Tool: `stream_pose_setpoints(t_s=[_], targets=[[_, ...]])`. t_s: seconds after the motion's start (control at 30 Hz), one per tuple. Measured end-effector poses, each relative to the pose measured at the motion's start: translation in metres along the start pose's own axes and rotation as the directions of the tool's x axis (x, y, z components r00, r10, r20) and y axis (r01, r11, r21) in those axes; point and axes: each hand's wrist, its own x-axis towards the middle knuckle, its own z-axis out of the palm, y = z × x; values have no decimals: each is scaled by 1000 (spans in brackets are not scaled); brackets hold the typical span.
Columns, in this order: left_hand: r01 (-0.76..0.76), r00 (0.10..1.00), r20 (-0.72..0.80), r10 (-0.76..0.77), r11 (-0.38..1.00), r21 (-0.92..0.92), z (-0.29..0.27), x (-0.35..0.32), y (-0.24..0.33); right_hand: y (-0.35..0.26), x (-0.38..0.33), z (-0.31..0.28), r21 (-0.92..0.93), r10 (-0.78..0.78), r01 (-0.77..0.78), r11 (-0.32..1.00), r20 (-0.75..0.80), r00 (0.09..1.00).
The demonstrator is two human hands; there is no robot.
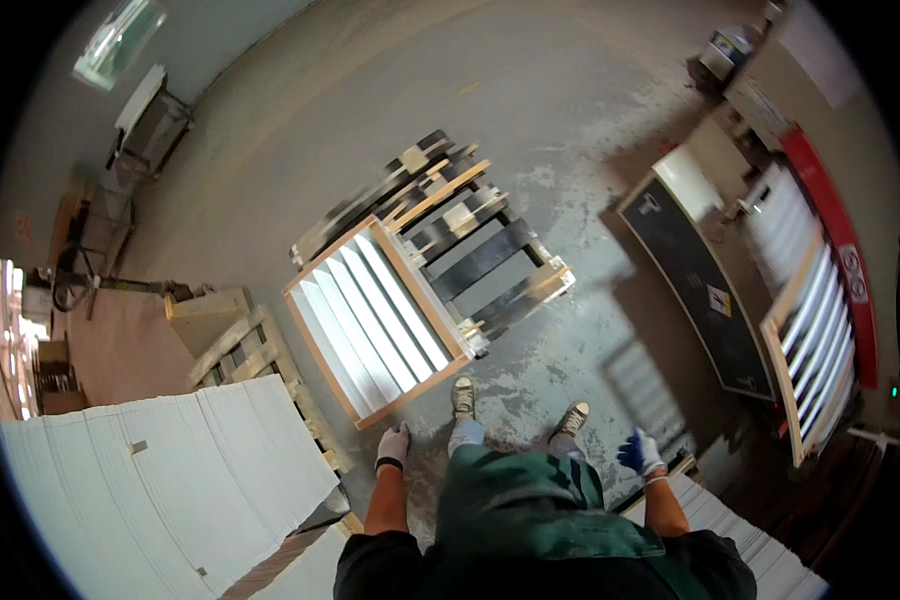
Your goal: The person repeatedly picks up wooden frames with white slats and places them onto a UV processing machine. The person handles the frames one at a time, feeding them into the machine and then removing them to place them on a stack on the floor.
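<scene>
My left hand (393,446), in a pale glove with a dark wristband, is low beside the near corner of a wood-edged panel with white slats (362,318). A small gap seems to separate them, and its fingers are mostly hidden behind the back of the hand. Out to the right, my right hand (641,454) wears a white glove with blue fingers. Those fingers are spread and hold nothing. The slatted panel rests tilted on a dark wooden pallet (485,262) in front of my feet.
White sheet stacks (170,470) rise at lower left, beside another pallet (240,350). More white sheets (720,520) lie at lower right. A black-sided cabinet (700,290) stands right, with a second slatted panel (815,350) leaning near a red strip. Metal-legged tables (150,130) line the left wall.
</scene>
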Motion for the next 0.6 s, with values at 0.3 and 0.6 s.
stream_pose_setpoints(t_s=[0.3, 0.6], targets=[[541, 718, 13, -695, 547, -638, -11, 113, -134, -60, 122, 431, -607, -306, 471, 640, 361, 881], [296, 748, -50, -661, 400, -867, 36, 130, -180, -22, 193, 567, -848, -539, 521, 93, 397, 743]])
